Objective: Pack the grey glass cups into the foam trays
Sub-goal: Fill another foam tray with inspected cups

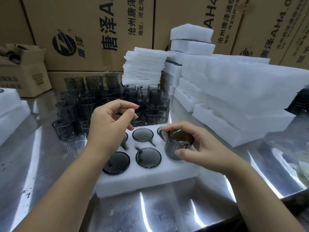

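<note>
Fingers of the right hand closed over the rim of a grey glass cup, thumb low on its near wall. Held it tilted, base into the near right pocket of the foam tray, presumably so the handle could be turned to meet its slot. Not yet seated; stood proud of the foam.

Lay near the front of the steel table, that tray, with bare metal on its near and left sides and room to slide. Showed four seated cups clearly, rims level with the foam; possibly a fifth at the far right, mostly hidden behind the held cup.

Hovered over the tray's far left corner, the left hand, empty, its fingers loosely curled with thumb and forefinger narrowly apart, well placed to reach for another.

Stood just beyond the tray's far edge, the loose cups, crowded close and calling for a straight upward lift.

Hemmed the right side closely: stacked foam blocks. Closed off the far side: foam sheets and cardboard boxes.
</note>
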